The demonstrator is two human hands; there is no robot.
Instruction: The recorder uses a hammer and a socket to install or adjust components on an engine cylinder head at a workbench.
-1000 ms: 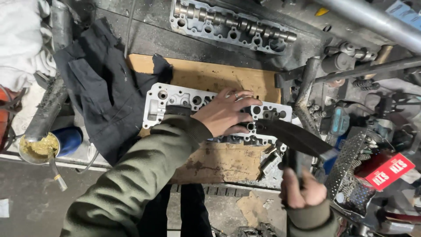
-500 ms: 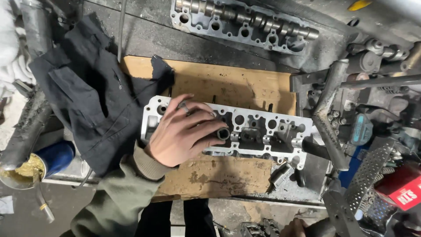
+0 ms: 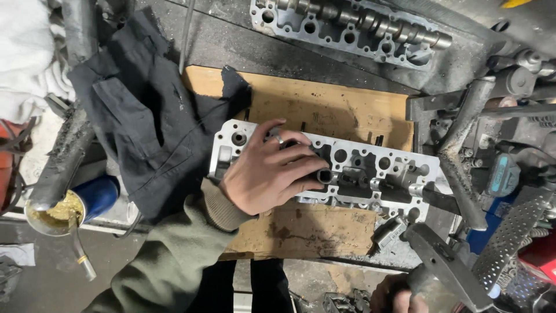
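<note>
Left hand (image 3: pixel 272 174) pressing a socket (image 3: pixel 322 175) on the cylinder head (image 3: pixel 370 168); right hand (image 3: pixel 397 295) gripping a hammer (image 3: pixel 446 266).

The left hand is lying flat on the cylinder head, fingers curling around the dark socket at its fingertips. The head is resting on cardboard (image 3: pixel 324 107) on the desk. The right hand, below and right of the left, is closing on the hammer handle. A black cloth (image 3: pixel 145 122) is lying just left of the left hand.

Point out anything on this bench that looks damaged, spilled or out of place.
The cardboard sheet under the cylinder head is oil-stained and torn along its near edge. A dark cloth lies crumpled beside it, one corner draped over the cardboard. The open tin has yellowish grease smeared over its rim.
</note>
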